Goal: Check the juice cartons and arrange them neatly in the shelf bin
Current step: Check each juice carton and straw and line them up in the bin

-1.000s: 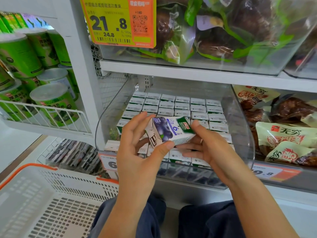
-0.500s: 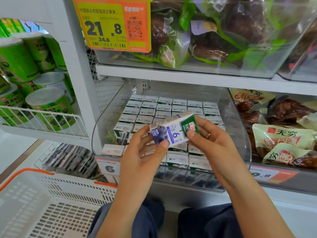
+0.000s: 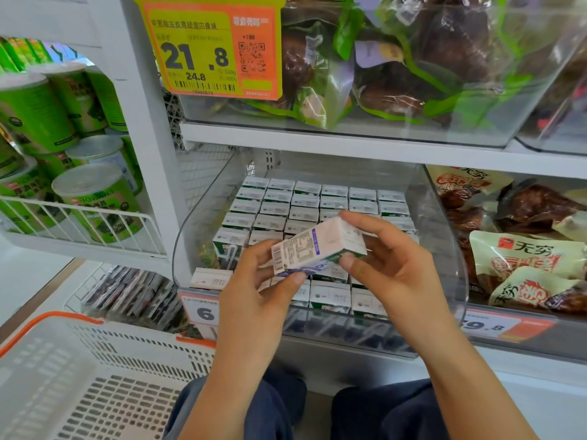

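I hold one small juice carton [image 3: 314, 246] on its side over the front of the clear shelf bin [image 3: 451, 249]. Its white back panel with barcode and fine print faces me. My left hand [image 3: 257, 287] pinches its left end between thumb and fingers. My right hand [image 3: 387, 265] grips the right end, thumb underneath and fingers on top. Inside the bin stand several rows of identical cartons [image 3: 305, 201], tops up, packed tightly at the back. One carton [image 3: 230, 249] at the front left stands taller than the ones in front of it.
A white shopping basket [image 3: 95, 376] with an orange rim sits at lower left. Green cans [image 3: 95, 201] fill a wire shelf on the left. Snack packets [image 3: 524, 255] lie in the bin to the right. Bagged goods and a price tag [image 3: 212, 49] hang above.
Both hands have turned the carton over: its blue fruit-printed front faced me before, and now the white barcode side does. The carton stays above the bin's front rows.
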